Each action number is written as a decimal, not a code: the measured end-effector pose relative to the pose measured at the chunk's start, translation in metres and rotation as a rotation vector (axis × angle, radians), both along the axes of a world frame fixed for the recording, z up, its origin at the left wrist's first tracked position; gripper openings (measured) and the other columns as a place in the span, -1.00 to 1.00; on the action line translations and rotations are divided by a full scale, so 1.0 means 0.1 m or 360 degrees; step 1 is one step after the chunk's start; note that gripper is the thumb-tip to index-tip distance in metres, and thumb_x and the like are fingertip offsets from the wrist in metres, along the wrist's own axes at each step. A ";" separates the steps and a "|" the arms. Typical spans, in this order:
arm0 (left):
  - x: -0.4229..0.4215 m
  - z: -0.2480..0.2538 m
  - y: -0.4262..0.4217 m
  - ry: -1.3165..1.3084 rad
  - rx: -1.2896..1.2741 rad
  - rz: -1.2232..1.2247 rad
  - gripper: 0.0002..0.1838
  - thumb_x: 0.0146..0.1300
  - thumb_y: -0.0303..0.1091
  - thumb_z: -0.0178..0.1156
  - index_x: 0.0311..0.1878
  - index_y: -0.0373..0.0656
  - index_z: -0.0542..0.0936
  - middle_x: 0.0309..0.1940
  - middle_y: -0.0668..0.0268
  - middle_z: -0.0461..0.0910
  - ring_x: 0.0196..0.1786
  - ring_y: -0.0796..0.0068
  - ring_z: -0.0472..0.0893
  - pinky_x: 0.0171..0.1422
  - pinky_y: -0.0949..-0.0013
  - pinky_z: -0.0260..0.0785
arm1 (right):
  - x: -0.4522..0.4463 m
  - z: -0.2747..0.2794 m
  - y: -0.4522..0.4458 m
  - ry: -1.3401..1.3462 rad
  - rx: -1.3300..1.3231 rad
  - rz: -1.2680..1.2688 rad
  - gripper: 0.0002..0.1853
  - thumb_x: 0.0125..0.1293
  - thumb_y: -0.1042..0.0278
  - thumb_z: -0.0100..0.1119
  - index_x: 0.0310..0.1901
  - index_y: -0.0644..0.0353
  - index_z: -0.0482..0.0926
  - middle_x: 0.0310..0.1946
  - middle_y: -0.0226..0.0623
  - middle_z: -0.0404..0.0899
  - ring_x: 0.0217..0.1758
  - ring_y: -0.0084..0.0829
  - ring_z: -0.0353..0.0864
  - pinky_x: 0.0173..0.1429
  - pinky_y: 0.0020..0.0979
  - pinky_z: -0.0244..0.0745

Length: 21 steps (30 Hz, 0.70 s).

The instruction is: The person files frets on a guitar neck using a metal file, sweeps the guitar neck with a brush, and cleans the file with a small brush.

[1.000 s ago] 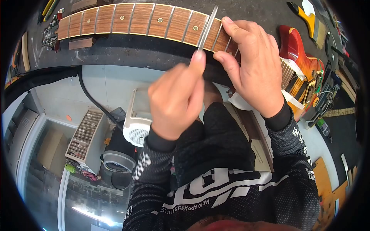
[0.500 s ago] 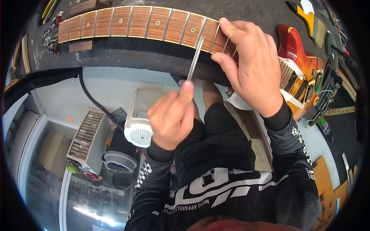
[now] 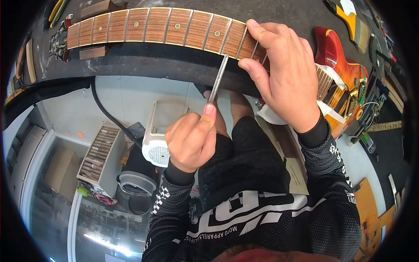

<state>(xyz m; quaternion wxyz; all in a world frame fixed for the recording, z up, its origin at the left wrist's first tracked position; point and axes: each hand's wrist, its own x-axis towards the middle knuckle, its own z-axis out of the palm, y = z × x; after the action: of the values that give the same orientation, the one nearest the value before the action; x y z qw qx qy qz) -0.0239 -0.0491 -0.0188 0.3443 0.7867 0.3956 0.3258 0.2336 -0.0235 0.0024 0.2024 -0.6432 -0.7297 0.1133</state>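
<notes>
My left hand (image 3: 192, 142) is closed around a slim metal file (image 3: 219, 77), thumb pressed along it. The file points up and away, its tip at the near edge of a guitar neck (image 3: 152, 24). This neck lies crosswise on the bench, with a brown wood fretboard, metal frets and round dot inlays. Over its right end, my right hand (image 3: 288, 72) grips the neck, thumb at the near edge and fingers across the fretboard. The headstock with tuners (image 3: 58, 46) is at the far left. My right palm hides the neck's right end.
Wooden blocks (image 3: 92, 53) lie at the neck's left part. To the right are a red-and-amber guitar body (image 3: 340, 100) with loose wiring and a yellow-handled brush (image 3: 347, 19). Below the bench stand a white stool (image 3: 156, 153) and a black bin-like container (image 3: 137, 172).
The file has drawn back toward me, its tip moving from over the fretboard to the near edge. My left hand moved slightly down and left; my right hand stays put.
</notes>
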 end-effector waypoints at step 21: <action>0.44 -0.18 0.42 -0.0143 0.0040 0.0071 -0.28 0.15 -0.79 0.39 0.45 -0.23 0.73 -0.48 0.23 0.46 -0.51 0.16 0.50 -0.39 0.14 0.39 | 0.00 0.00 -0.01 -0.0017 -0.0014 0.0009 -0.29 0.40 0.18 0.56 0.52 0.12 0.53 0.23 -0.17 0.70 0.17 -0.06 0.70 0.25 -0.09 0.48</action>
<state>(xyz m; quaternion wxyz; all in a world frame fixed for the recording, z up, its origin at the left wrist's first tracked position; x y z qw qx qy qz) 0.0202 -0.0072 -0.0371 0.3445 0.7664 0.3931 0.3734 0.2332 -0.0248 0.0025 0.1953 -0.6427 -0.7320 0.1136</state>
